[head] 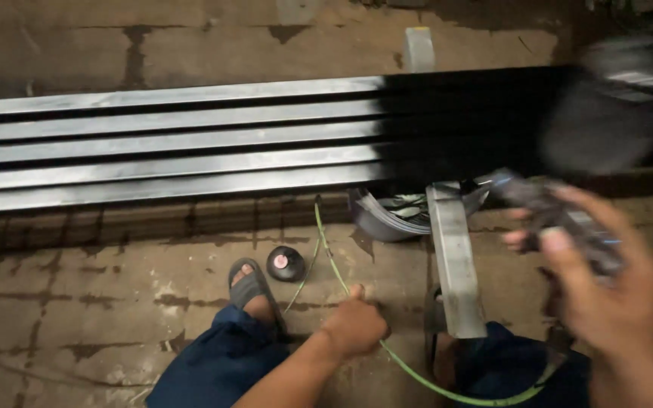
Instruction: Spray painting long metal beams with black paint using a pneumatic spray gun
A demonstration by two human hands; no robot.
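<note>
Head view, looking down. The left hand (354,326) is closed in a fist around a thin green hose (332,264), which runs up toward the row of long metal bars (168,143) and loops back past the right knee. The right hand (606,291), blurred, grips a dark spray tool (549,211) just below the bars' black-coated end. A grey metal support (455,257) stands between the hands. A sandalled foot (251,291) and a small round black cap (286,264) lie below the bars.

Left hand (354,326) on green hose (332,261); right hand (606,291) around blurred dark tool (561,219).
</note>
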